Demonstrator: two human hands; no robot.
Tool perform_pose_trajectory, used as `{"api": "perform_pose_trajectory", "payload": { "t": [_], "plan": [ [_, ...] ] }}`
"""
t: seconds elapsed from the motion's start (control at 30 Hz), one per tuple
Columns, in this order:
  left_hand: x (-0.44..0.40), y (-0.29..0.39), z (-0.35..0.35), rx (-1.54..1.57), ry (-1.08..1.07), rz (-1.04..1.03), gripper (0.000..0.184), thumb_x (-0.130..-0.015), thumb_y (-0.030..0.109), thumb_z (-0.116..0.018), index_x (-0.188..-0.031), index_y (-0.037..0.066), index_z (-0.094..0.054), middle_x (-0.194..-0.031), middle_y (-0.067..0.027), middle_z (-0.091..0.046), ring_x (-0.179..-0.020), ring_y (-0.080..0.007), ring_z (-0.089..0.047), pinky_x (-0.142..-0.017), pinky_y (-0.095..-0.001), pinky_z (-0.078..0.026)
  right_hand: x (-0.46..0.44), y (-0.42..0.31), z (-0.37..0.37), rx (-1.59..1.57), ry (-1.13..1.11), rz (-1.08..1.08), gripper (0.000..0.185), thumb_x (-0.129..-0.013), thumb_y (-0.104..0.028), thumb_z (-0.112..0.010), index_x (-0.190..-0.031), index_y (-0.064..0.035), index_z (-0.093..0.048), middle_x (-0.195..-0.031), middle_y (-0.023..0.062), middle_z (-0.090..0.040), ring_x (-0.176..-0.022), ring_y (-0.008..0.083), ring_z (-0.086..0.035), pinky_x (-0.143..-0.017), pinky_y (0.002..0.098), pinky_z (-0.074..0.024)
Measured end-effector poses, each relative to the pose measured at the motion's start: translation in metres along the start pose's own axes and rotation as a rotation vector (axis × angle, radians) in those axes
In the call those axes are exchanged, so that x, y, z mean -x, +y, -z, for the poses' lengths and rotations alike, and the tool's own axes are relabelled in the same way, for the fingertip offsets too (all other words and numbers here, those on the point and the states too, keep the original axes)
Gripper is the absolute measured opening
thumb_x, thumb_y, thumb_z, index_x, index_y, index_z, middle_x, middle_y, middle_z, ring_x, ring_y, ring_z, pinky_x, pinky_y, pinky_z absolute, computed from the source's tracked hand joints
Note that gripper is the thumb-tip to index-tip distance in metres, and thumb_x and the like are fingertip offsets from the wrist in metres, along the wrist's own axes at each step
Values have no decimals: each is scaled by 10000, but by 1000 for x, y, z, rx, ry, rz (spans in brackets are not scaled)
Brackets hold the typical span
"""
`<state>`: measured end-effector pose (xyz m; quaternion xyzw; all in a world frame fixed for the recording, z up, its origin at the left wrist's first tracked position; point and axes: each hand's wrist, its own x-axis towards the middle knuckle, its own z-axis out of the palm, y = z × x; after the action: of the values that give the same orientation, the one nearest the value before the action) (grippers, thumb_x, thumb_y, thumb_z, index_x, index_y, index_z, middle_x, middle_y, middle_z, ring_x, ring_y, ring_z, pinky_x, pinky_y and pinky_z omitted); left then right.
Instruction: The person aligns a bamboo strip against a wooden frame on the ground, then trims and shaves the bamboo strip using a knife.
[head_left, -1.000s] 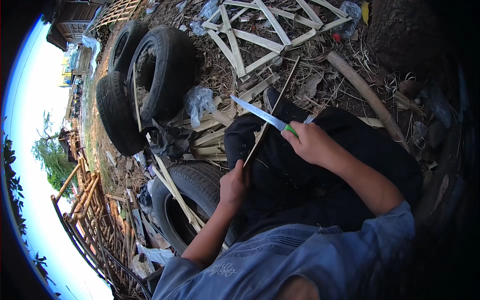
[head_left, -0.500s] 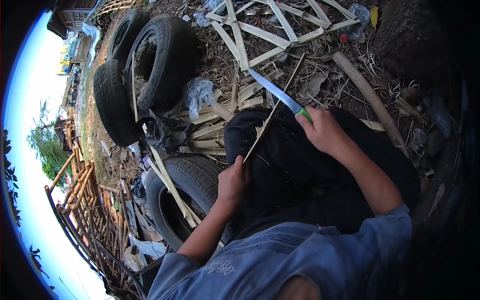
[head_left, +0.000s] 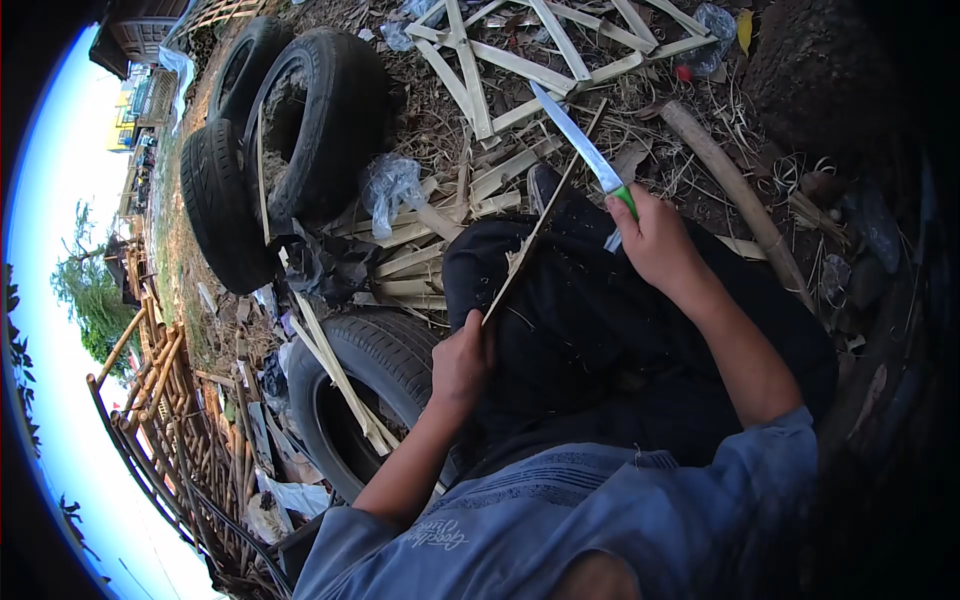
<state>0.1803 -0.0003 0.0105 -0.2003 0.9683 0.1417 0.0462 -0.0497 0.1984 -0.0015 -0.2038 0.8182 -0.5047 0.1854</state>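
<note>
My left hand (head_left: 462,362) is closed around the near end of a thin bamboo strip (head_left: 545,222), which slants up and away across my dark-trousered leg (head_left: 590,300). A pale curled shaving clings to the strip partway along. In my right hand (head_left: 660,240) is a knife (head_left: 588,140) with a green handle, most of which my fingers cover. Its bright blade points up and to the left, beyond the strip and apart from it.
Several old tires (head_left: 350,370) lie to the left. A lattice of pale bamboo slats (head_left: 520,70) rests on the ground ahead, with loose slats (head_left: 410,262) beside my knee. A bamboo pole (head_left: 735,190) lies to the right. Crumpled clear plastic (head_left: 392,190) and dry litter are scattered about.
The knife in my right hand has swung to a steeper angle, its tip moving up and to the right. My left hand and the strip have barely moved.
</note>
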Motion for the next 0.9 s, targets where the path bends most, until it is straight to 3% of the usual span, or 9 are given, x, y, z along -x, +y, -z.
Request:
{"api": "perform_pose_trajectory", "payload": {
  "t": [0.2, 0.47, 0.57, 0.63, 0.67, 0.7, 0.77, 0.9],
  "plan": [
    [-1, -2, -1, 48, 0, 14, 124, -905, 141, -561, -894, 57, -470, -618, -204, -556, -600, -407, -585, -520, -486, -434, -3, 3, 1, -25, -15, -25, 284, -962, -242, -512, -889, 23, -581, -622, 190, -589, -622, 370, -631, -548, 436, -454],
    [-1, 2, 3, 4, -19, 5, 140, -900, 151, -549, -889, 53, -449, -654, -181, -585, -603, -382, -603, -522, -484, -463, -10, 6, 9, 24, -67, -6, 298, -971, -257, -496, -897, 15, -593, -604, 161, -575, -556, 303, -602, -532, 401, -437],
    [-1, -1, 3, -7, -18, 0, 141, -903, 153, -549, -888, 54, -449, -657, -181, -584, -604, -382, -603, -523, -482, -464, -18, 4, 11, -35, 7, -52, 299, -960, -253, -514, -867, 21, -590, -604, 169, -573, -561, 330, -597, -537, 410, -438],
    [-3, 2, 1, -7, -16, 6, 143, -903, 155, -551, -889, 55, -449, -654, -181, -582, -606, -383, -604, -523, -484, -464, -10, 3, -2, -44, 38, 85, 316, -960, -264, -514, -852, 26, -577, -601, 171, -568, -556, 338, -590, -536, 409, -436],
    [-2, 2, 2, -4, -22, 6, 144, -903, 156, -552, -891, 56, -448, -653, -179, -581, -603, -381, -603, -519, -484, -463, -13, 3, 12, 31, -92, -43, 319, -963, -268, -509, -856, 26, -573, -607, 166, -580, -556, 338, -593, -542, 410, -441],
    [-2, 1, 2, 1, -26, 7, 145, -904, 156, -552, -893, 56, -447, -652, -177, -581, -600, -380, -603, -515, -484, -461, -18, 6, 14, 53, -95, -39, 313, -964, -266, -506, -870, 25, -577, -616, 162, -596, -563, 334, -603, -553, 417, -448],
    [-3, 0, 2, -7, -23, -1, 147, -902, 157, -555, -894, 56, -448, -648, -177, -579, -601, -379, -604, -515, -483, -461, -24, 16, 10, -55, 27, -20, 307, -965, -266, -502, -881, 18, -583, -625, 162, -601, -560, 325, -604, -554, 418, -447],
    [0, 0, 3, -33, -19, -2, 147, -900, 154, -560, -898, 57, -449, -633, -176, -576, -597, -377, -603, -514, -481, -461, -13, 5, 7, -12, -95, 6, 302, -972, -259, -490, -903, 15, -596, -646, 174, -608, -608, 324, -633, -574, 402, -469]
  ]
}}
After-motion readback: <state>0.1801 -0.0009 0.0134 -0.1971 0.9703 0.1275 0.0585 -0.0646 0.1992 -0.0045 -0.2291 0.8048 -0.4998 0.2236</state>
